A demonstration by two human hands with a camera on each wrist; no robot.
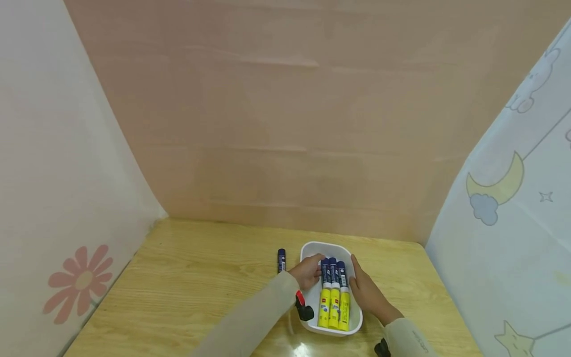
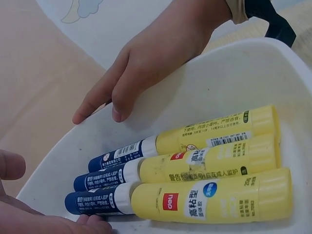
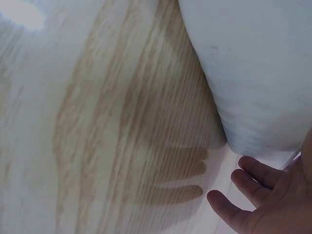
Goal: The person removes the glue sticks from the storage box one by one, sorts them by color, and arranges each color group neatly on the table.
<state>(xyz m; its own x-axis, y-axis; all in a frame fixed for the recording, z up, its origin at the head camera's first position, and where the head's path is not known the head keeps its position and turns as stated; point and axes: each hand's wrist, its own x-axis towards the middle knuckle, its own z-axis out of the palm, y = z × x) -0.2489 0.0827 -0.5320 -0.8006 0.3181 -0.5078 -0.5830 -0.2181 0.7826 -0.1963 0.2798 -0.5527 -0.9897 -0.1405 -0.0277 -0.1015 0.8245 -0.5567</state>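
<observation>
Three glue sticks (image 1: 334, 297) with yellow bodies and dark blue label ends lie side by side in a white plastic box (image 1: 312, 317), blue ends away from me. My left hand (image 1: 308, 271) reaches over the box's left rim. Its fingers (image 2: 92, 225) touch the blue end of the leftmost glue stick (image 2: 209, 201), while the thumb stands apart from it. On the opposite side my right hand (image 1: 368, 292) holds the box wall, thumb inside the rim and fingers along the outside. The right wrist view shows its fingertips (image 3: 248, 163) low beside the box (image 3: 253, 73).
Another blue-ended stick (image 1: 281, 260) lies on the wooden table (image 1: 200, 277), left of the box and partly hidden by my left hand. A brown sheet (image 1: 285, 124) rises behind the table, with printed white sheets (image 1: 499, 277) at both sides.
</observation>
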